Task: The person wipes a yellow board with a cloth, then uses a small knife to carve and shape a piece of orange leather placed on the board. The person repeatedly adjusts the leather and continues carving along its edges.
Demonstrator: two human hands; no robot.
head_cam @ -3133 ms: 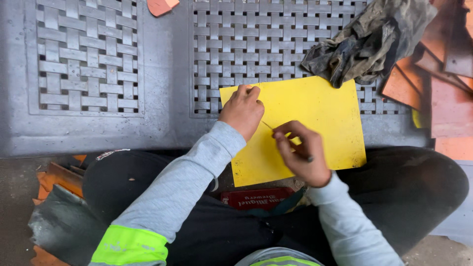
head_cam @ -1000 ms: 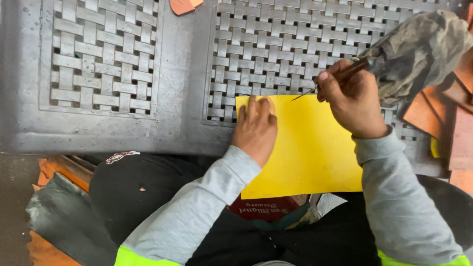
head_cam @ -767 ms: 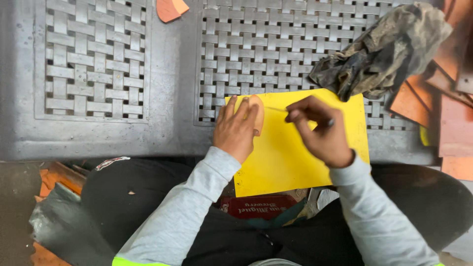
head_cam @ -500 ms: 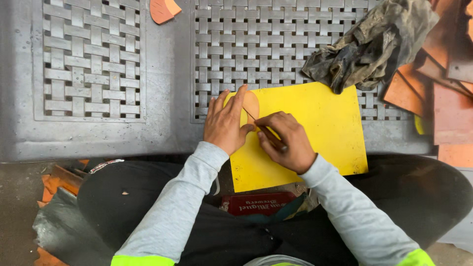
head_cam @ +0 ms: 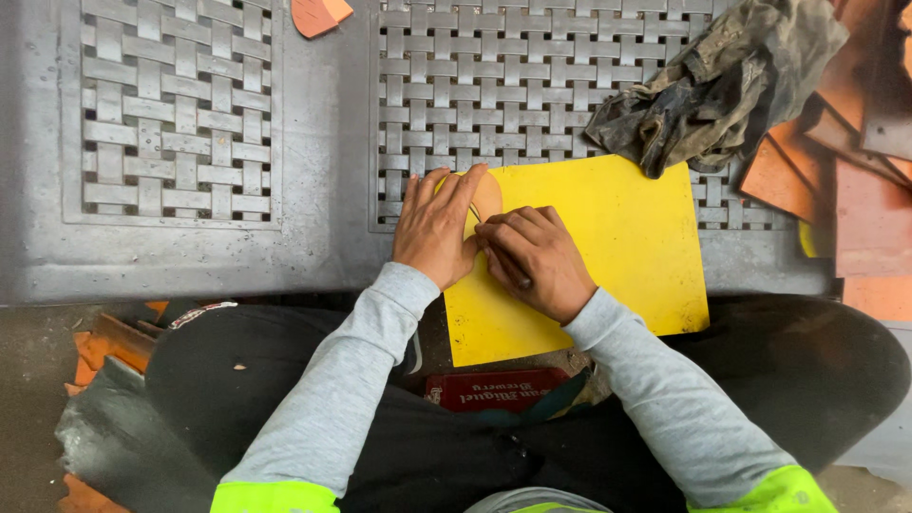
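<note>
- The left hand (head_cam: 439, 228) lies flat, fingers together and stretched out, pressing down on a small rounded tan piece of leather-like material (head_cam: 485, 198) at the upper left corner of a yellow rectangular cutting sheet (head_cam: 608, 247).
- Only the upper right part of the tan piece shows past the left fingers; the rest is hidden under the hand.
- The right hand (head_cam: 537, 258) is curled closed around a thin dark-handled pointed tool (head_cam: 506, 266), held like a pen, with its tip at the edge of the tan piece, just beside the left index finger.
- The two hands touch or nearly touch over the sheet's left side.
- The yellow sheet rests partly on a grey moulded mat with woven-pattern panels (head_cam: 313, 142) and partly over the person's lap, its near edge above the dark trousers (head_cam: 456, 446).
- Both arms wear grey long sleeves (head_cam: 342, 380) with bright yellow-green upper sections.
- A crumpled, stained dark rag (head_cam: 712, 85) lies on the mat, touching the sheet's upper right corner.
- Orange-brown flat offcuts (head_cam: 855, 171) are stacked to the right of the rag, well apart from the hands.
- One small orange scrap (head_cam: 318, 13) sits at the top edge of the mat.
- A dark red flat package (head_cam: 494, 389) shows just below the sheet on the lap.
</note>
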